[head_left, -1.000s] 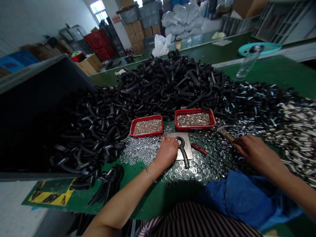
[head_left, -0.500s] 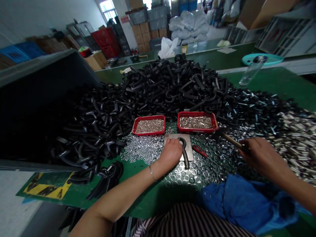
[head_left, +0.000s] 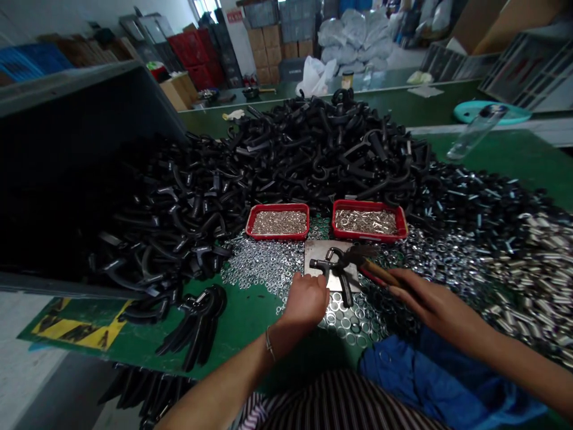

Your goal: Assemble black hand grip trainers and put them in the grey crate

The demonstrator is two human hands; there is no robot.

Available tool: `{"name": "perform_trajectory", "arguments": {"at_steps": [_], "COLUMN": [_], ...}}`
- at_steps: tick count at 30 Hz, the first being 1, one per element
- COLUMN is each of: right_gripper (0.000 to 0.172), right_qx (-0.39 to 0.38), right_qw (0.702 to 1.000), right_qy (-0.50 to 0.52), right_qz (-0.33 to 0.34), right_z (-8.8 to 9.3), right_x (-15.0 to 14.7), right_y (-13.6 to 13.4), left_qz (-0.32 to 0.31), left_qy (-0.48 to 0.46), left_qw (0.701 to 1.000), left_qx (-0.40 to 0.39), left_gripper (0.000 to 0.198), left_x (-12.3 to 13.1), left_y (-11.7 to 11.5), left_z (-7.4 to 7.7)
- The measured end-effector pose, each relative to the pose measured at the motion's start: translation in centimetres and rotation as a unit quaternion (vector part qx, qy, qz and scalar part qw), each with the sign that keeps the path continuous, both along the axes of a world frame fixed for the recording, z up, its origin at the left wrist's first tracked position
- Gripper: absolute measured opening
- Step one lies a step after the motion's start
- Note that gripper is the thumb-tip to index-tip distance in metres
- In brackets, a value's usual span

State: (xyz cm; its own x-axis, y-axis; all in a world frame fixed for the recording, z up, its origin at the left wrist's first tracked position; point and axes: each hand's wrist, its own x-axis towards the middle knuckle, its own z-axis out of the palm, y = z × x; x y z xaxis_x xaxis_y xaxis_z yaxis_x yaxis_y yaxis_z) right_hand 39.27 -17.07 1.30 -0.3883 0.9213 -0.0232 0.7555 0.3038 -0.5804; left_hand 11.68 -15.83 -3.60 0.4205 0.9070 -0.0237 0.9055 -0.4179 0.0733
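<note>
My left hand is closed on a black handle part, whose T-shaped end sticks out above the fingers. Next to it, a black curved handle with a hooked top lies on a metal plate. In my right hand, the fingers wrap around a hammer with a wooden handle. Its dark head is over the plate by the curved handle's top, partly blurred; whether it touches cannot be made out. A red screwdriver handle lies partly hidden along the hammer's handle.
Two red trays of small metal pieces stand behind the plate. Loose metal rings cover the tabletop. Black handles form a large heap behind, and metal sleeves lie right. A dark bin stands left.
My right hand has brought the hammer left and down over the plate. My left hand has shifted off the curved handle's top and now holds another black part. The view has shifted slightly.
</note>
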Motion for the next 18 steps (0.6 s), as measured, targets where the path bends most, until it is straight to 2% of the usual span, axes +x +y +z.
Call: {"name": "perform_trajectory", "arguments": {"at_steps": [2,4,8,13,16,18], "right_gripper": [0.044,0.046,0.042,0.047,0.044,0.044], "right_qx": [0.046,0.06,-0.028,0.015,-0.047,-0.045], "right_qw": [0.999,0.998,0.999,1.0,0.998,0.999], "right_qy": [0.008,-0.008,-0.032,-0.009,-0.03,-0.011], "right_qz": [-0.015,-0.015,0.032,-0.005,0.038,0.023], "right_z": [0.1,-0.2,-0.7,-0.8,-0.9,-0.8], "right_x": [-1.1,-1.8,-2.3,-2.7,-3.0,-3.2], "right_y": [0.3,0.8,1.8,2.1,2.9,3.8], "left_qz": [-0.019,-0.026,-0.026,-0.036,-0.036,-0.037], "left_qy": [0.0,0.003,0.007,0.006,0.011,0.016], "left_qw": [1.0,1.0,1.0,0.999,0.999,0.999], "left_qx": [0.001,0.005,0.005,0.023,0.019,0.028], "left_gripper": [0.013,0.01,0.009,0.009,0.008,0.01], "left_x": [0.0,0.0,0.0,0.0,-0.1,-0.2], "left_y": [0.4,0.7,0.7,0.5,0.4,0.3], "left_z": [-0.2,-0.4,-0.9,-1.3,-1.2,-1.1]}}
